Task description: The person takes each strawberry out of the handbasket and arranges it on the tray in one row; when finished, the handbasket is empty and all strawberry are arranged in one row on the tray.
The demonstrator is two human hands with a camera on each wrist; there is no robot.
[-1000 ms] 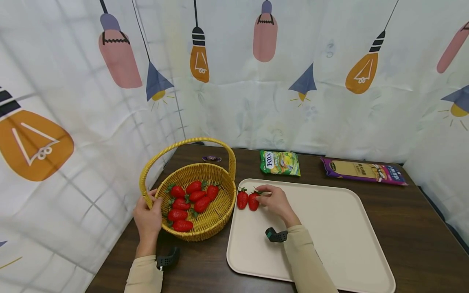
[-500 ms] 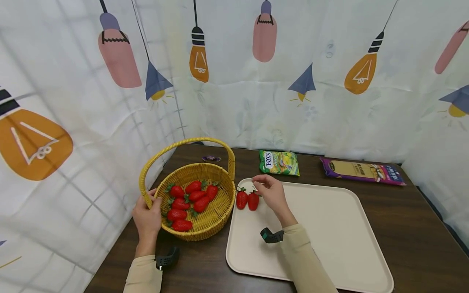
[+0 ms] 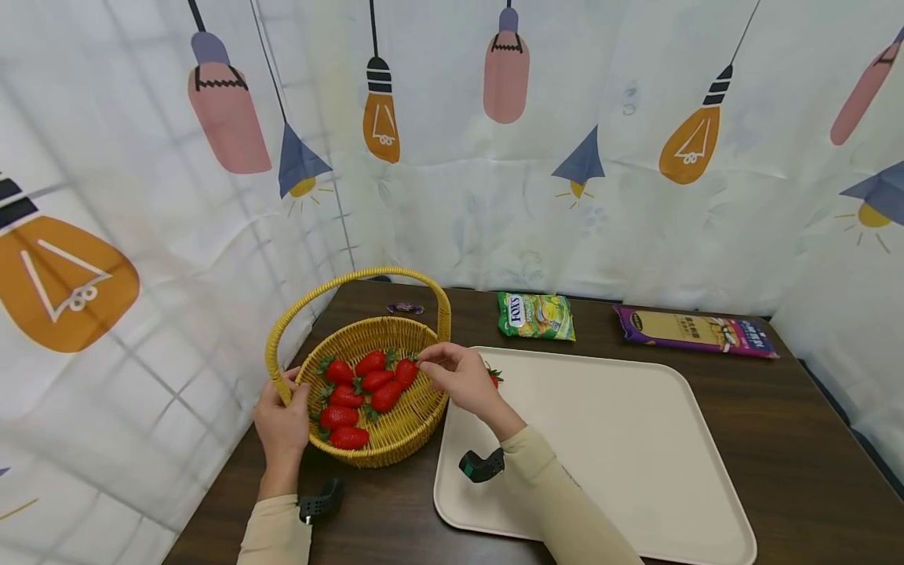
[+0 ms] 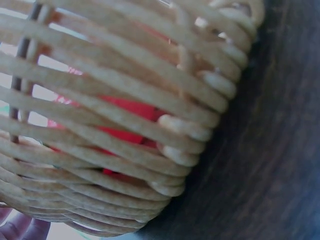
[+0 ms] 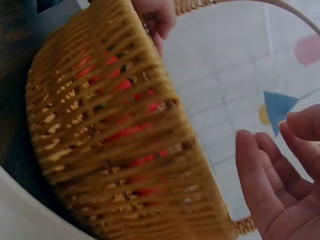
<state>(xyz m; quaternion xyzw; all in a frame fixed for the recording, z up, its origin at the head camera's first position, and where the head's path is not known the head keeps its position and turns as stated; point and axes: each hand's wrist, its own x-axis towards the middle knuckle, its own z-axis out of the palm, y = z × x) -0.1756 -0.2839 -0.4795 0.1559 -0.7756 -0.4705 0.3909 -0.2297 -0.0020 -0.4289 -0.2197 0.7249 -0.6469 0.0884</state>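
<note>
A yellow wicker basket (image 3: pixel 417 408) with a tall handle holds several red strawberries (image 3: pixel 384 396). My left hand (image 3: pixel 281 416) grips its left rim beside the foot of the handle; in the left wrist view, fingertips (image 4: pixel 25 229) show below the weave (image 4: pixel 100 145). Over the basket's right rim reaches my right hand (image 3: pixel 466 384), its fingertips close to the rightmost strawberry (image 3: pixel 406 372). The right wrist view shows these fingers (image 5: pixel 265 185) loosely extended with nothing between them. Behind this hand a strawberry (image 3: pixel 493 377) on the beige tray (image 3: pixel 600 455) is mostly hidden.
A green candy bag (image 3: pixel 537 316) and a long purple packet (image 3: pixel 695 333) lie behind the tray on the dark wooden table (image 3: pixel 798 439). Behind the basket lies a small purple wrapped piece (image 3: pixel 406 308). A printed curtain (image 3: pixel 452 212) closes off the back and left.
My right hand has let go of a strawberry on the tray and moved left to the basket's right rim. My left hand has kept its grip on the basket.
</note>
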